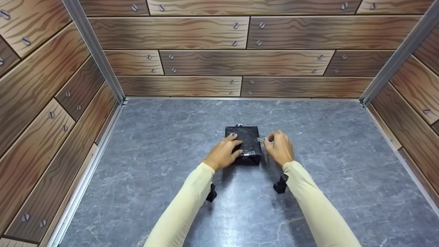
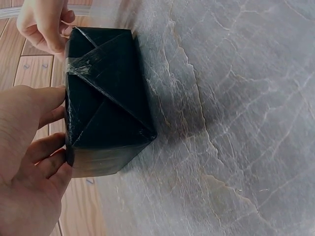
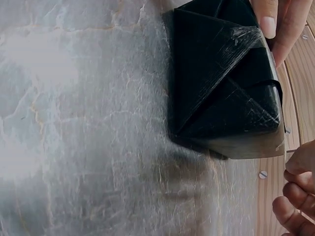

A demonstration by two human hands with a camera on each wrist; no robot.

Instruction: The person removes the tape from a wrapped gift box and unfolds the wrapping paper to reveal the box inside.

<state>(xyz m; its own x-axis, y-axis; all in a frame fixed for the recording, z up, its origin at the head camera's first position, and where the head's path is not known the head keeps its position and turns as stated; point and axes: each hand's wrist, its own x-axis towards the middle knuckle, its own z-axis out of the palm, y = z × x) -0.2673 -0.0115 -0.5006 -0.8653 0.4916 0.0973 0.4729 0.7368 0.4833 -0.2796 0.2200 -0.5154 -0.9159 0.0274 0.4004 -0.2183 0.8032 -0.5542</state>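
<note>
A box wrapped in black paper (image 1: 248, 139) sits on the grey surface, its folded end with crossing flaps (image 2: 106, 93) held down by clear tape (image 3: 244, 37). My left hand (image 1: 224, 151) rests on the left part of its top, fingers spread and pressing lightly along the edge. Just off the box's right side, my right hand (image 1: 279, 147) pinches a short translucent strip of tape (image 1: 260, 139) between thumb and fingertips; the strip reaches to the box's edge. In the right wrist view the right fingers (image 3: 295, 196) are curled, partly out of frame.
A grey marbled tabletop (image 1: 164, 137) spreads around the box. Wood-print panels (image 1: 205, 61) stand at the back and both sides, joined by metal corner posts (image 1: 99, 51). A small shiny piece (image 1: 239, 125) shows at the box's far edge.
</note>
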